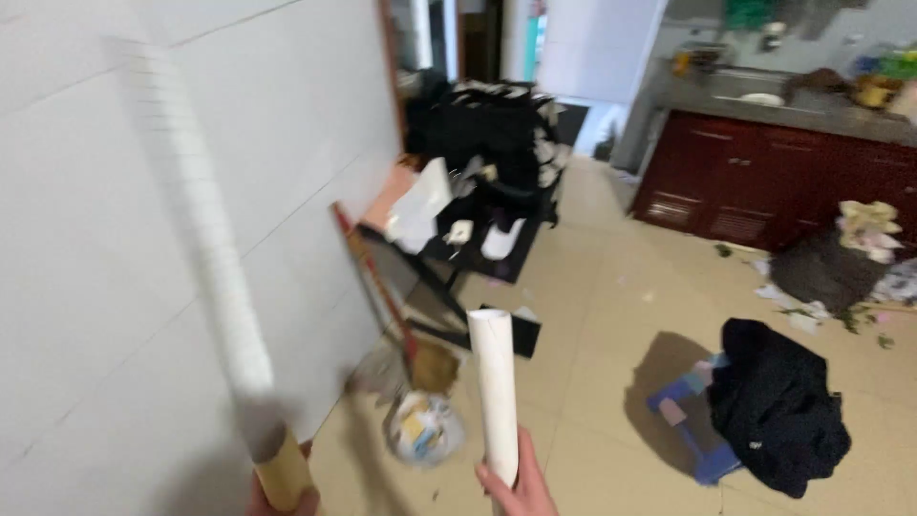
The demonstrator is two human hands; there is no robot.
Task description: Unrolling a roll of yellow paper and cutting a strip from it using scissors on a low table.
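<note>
There is only one view, from the person's head, looking forward and a little down along the white wall (86,239). The two hands are very near at the bottom edge; the floor (592,315) and the dark cabinet (764,182) lie farther away.

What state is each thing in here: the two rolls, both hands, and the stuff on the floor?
Left hand: closed on the long roll, at the frame's bottom edge.
Long white roll: held upright, tilted, motion-blurred.
Right hand: closed on the short roll.
Short white roll: rolled up, held upright.
Broom: leaning on the wall.
Plastic bag: on the floor, filled.
Black garment: crumpled over a blue stool.
Cabinet doors: shut.
</note>
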